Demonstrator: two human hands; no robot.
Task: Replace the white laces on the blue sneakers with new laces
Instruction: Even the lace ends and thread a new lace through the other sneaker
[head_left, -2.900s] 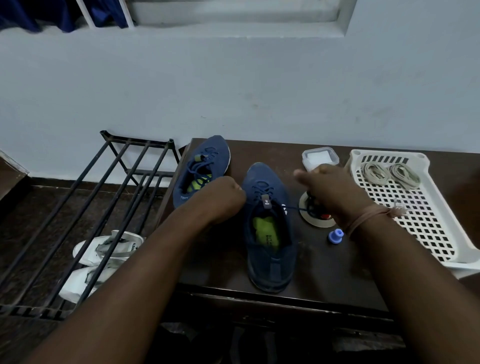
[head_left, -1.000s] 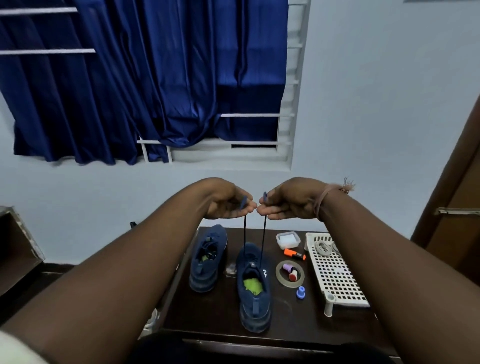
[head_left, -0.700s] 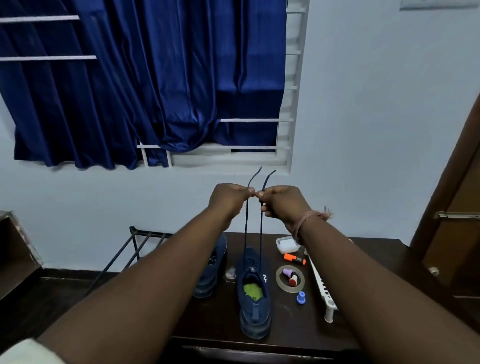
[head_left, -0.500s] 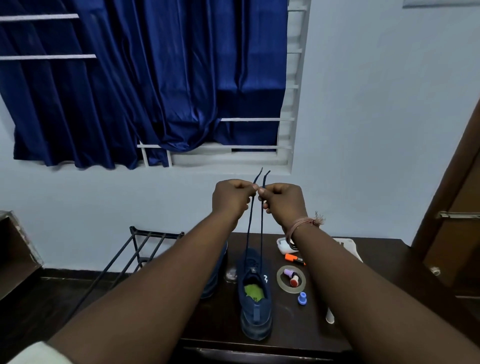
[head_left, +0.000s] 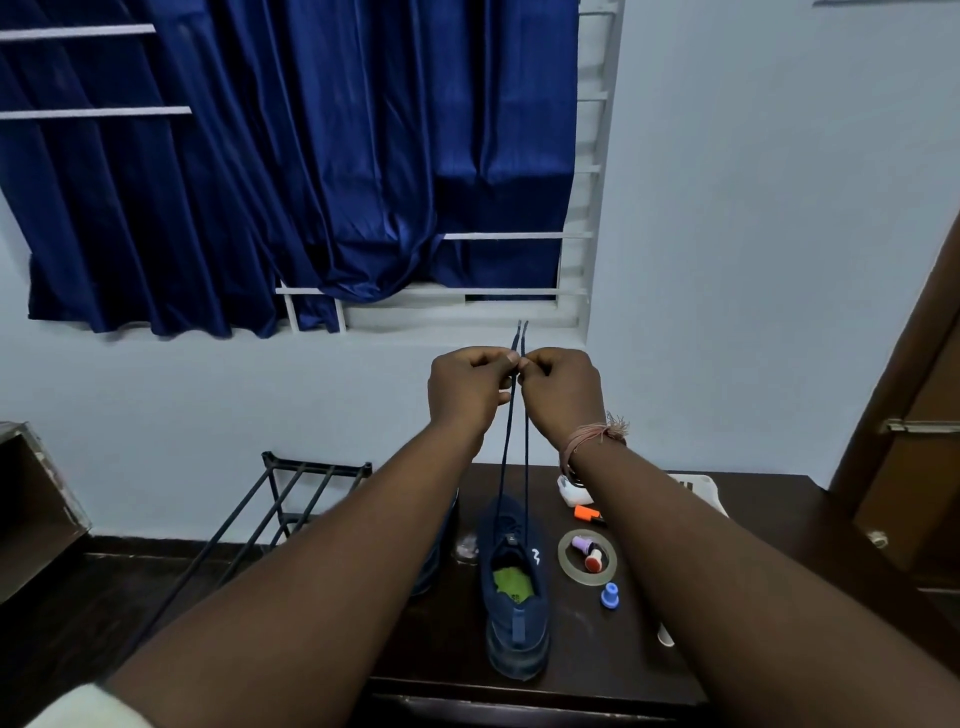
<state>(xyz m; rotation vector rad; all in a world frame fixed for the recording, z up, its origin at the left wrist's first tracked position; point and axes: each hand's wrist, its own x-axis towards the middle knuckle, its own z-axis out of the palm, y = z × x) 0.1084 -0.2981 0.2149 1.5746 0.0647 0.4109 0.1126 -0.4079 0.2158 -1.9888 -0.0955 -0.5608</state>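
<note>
Since the earlier frames the hands have come up from the shoe to chest height and drawn together, and the view has tilted up to take in the blue curtain (head_left: 291, 166). Now the left hand (head_left: 467, 389) and right hand (head_left: 563, 392) sit knuckle to knuckle, each with its fingers (head_left: 511, 358) clenched on one end of the dark blue lace (head_left: 511, 452). The two tips poke up just above the fingers, level with each other, and the two strands drop straight down below them to the blue sneaker (head_left: 514, 587) on the counter (head_left: 727, 571).

The step in hand looks like evening the new lace — checking both ends are the same length after the lowest eyelets. How many eyelets are threaded is too small to tell.

The second sneaker (head_left: 436, 545) lies below the left forearm, mostly hidden. Below the right wrist sit a tape roll (head_left: 566, 566), an orange marker (head_left: 587, 513) and a small blue cap (head_left: 609, 595).

Next — by my judgement — the hands must come down to the shoe, cross the ends and feed each through the next eyelet pair, keeping the lengths matched and the lace flat.
</note>
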